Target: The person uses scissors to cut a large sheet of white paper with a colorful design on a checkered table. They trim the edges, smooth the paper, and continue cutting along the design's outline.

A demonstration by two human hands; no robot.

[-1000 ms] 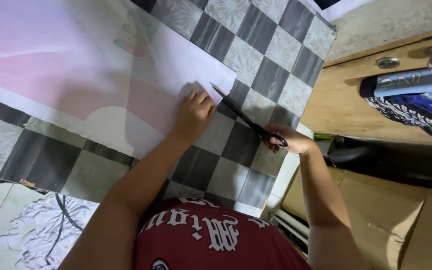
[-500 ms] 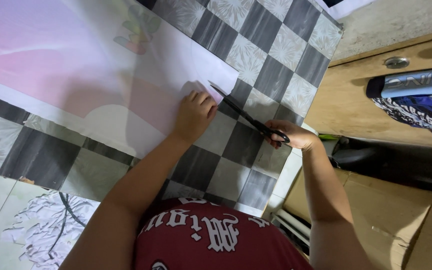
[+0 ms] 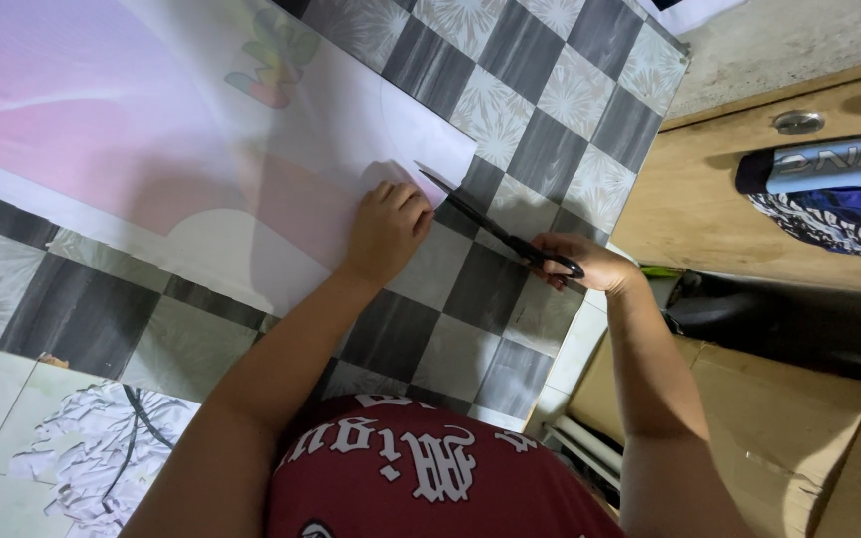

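The person kneels or bends over a checkered floor point(image 3: 540, 110) where a large printed sheet point(image 3: 151, 130), pink and white, lies flat. The left hand point(image 3: 388, 227) rests palm-down on the sheet near its cut edge, fingers loosely together and pressing the paper to the floor. The right hand point(image 3: 580, 265) is closed through the loops of black scissors point(image 3: 495, 231), gripping them; the blades point up and left, their tip meeting the sheet's edge just beside the left fingertips. How far the blades are parted cannot be told from this view.

A faint curved line runs across the white part of the sheet close to the blades.

Judging from how things lie, the main risk is the closeness of the blade tip to the left fingers: a quick snip or a slip forward could nick them. The sheet is large and held at only one spot, so it could slide or buckle on the smooth floor and the cut would wander off the line. The low angle of the scissors against the floor may also make the paper fold or tear instead of shearing cleanly.

To the right stand a wooden door point(image 3: 710, 199) and cardboard boxes point(image 3: 779, 428), well apart from the work.
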